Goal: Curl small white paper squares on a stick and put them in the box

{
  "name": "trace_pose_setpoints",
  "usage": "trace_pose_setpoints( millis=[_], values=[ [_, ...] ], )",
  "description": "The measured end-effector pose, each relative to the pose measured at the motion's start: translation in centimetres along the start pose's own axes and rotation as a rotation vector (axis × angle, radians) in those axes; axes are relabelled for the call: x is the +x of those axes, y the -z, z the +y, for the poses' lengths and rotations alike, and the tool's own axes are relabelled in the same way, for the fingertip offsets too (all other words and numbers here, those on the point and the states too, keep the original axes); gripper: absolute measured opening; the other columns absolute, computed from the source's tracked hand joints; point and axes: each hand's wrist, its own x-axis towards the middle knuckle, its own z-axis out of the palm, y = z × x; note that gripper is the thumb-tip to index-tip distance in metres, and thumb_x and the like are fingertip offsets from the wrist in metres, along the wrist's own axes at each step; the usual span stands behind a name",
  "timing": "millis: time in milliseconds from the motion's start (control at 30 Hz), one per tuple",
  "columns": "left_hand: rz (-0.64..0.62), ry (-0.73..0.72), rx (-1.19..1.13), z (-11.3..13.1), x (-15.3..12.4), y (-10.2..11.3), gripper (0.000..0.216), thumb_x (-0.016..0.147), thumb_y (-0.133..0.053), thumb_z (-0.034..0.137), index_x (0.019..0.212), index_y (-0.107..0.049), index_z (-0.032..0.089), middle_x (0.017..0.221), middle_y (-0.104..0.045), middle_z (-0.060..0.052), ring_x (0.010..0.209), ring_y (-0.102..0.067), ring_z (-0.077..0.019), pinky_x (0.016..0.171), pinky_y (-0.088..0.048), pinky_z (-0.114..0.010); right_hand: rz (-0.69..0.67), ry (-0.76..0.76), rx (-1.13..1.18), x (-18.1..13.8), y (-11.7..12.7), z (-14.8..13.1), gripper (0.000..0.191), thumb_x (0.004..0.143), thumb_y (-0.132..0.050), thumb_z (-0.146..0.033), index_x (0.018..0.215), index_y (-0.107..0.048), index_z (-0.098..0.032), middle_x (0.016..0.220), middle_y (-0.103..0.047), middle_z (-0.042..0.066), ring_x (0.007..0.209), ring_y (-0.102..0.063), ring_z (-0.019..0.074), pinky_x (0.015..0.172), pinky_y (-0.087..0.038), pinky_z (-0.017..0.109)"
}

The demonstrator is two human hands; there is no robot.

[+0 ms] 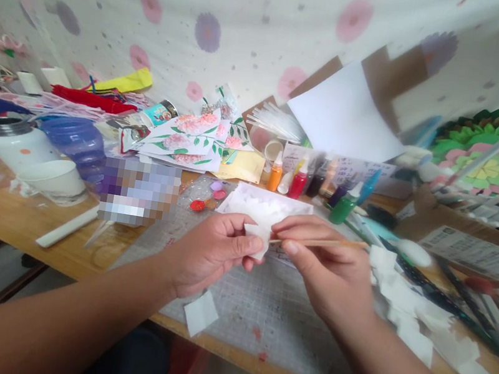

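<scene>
My left hand is closed, pinching a small white piece of paper between thumb and fingers above a grey cutting mat. My right hand is closed on a thin wooden stick that points right, its near end touching the white paper. Both hands meet over the middle of the mat, just in front of a shallow white tray that holds more white pieces.
Small paint bottles stand in a row behind the tray. White jars and a blue bottle sit at left. Loose white paper scraps and pens lie at right. Flower-printed papers pile at the back; a paper square lies near the table edge.
</scene>
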Motion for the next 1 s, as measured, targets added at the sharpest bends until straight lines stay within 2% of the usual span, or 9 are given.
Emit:
trace_pose_setpoints(
  millis=[200, 300, 400, 467, 600, 1000],
  values=[
    [0.02, -0.046, 0.09, 0.0, 0.2, 0.0, 0.018, 0.076, -0.072, 0.027, 0.079, -0.06, 0.016, 0.067, -0.058, 0.003, 0.062, -0.052, -0.0106, 0.066, -0.041, -0.028, -0.007, 0.03, -0.04, 0.1, -0.1, -0.2, 0.02, 0.078, -0.069, -0.007, 0.078, -0.076, -0.025, 0.077, -0.077, 0.002, 0.079, -0.072, 0.0179, 0.075, -0.06, 0.033],
    [0.192, -0.175, 0.344, 0.1, 0.2, 0.3, 0.017, 0.081, -0.066, 0.03, 0.075, -0.057, 0.017, 0.066, -0.055, 0.003, 0.064, -0.049, -0.0116, 0.063, -0.037, -0.027, 0.0, 0.03, -0.064, 0.0, -0.1, -0.1, 0.018, 0.079, -0.069, -0.007, 0.077, -0.076, -0.024, 0.078, -0.077, 0.002, 0.08, -0.072, 0.0173, 0.076, -0.059, 0.033],
    [0.35, -0.314, 0.594, 0.4, -0.1, 0.4, 0.029, 0.085, -0.06, 0.033, 0.062, -0.049, 0.018, 0.058, -0.047, 0.004, 0.06, -0.042, -0.0117, 0.059, -0.032, -0.027, 0.009, 0.029, -0.091, -0.1, 0.0, -0.1, 0.016, 0.079, -0.07, -0.008, 0.076, -0.075, -0.023, 0.078, -0.077, 0.002, 0.081, -0.072, 0.0175, 0.076, -0.059, 0.033],
    [0.318, -0.333, 0.686, 0.7, -0.4, 0.2, 0.03, 0.085, -0.059, 0.034, 0.061, -0.05, 0.018, 0.058, -0.048, 0.003, 0.06, -0.042, -0.0121, 0.058, -0.032, -0.027, 0.007, 0.036, -0.101, -0.1, 0.0, -0.1, 0.016, 0.079, -0.069, -0.008, 0.077, -0.075, -0.023, 0.078, -0.077, 0.002, 0.08, -0.072, 0.0177, 0.075, -0.059, 0.033],
    [0.169, -0.264, 0.728, 0.8, -0.8, -0.4, 0.019, 0.079, -0.066, 0.034, 0.073, -0.058, 0.018, 0.07, -0.058, 0.002, 0.067, -0.05, -0.0136, 0.064, -0.038, -0.026, -0.025, 0.044, -0.099, -0.2, 0.0, 0.0, 0.018, 0.08, -0.069, -0.008, 0.08, -0.075, -0.025, 0.079, -0.077, 0.002, 0.081, -0.072, 0.0184, 0.075, -0.06, 0.035],
    [0.184, -0.191, 0.694, 0.3, -0.5, -0.1, 0.018, 0.08, -0.064, 0.031, 0.071, -0.058, 0.018, 0.066, -0.056, 0.002, 0.065, -0.051, -0.014, 0.062, -0.038, -0.027, -0.018, 0.009, -0.078, -0.1, -0.1, 0.3, 0.018, 0.079, -0.069, -0.01, 0.08, -0.076, -0.026, 0.079, -0.078, 0.002, 0.08, -0.072, 0.0186, 0.074, -0.06, 0.034]
  ],
)
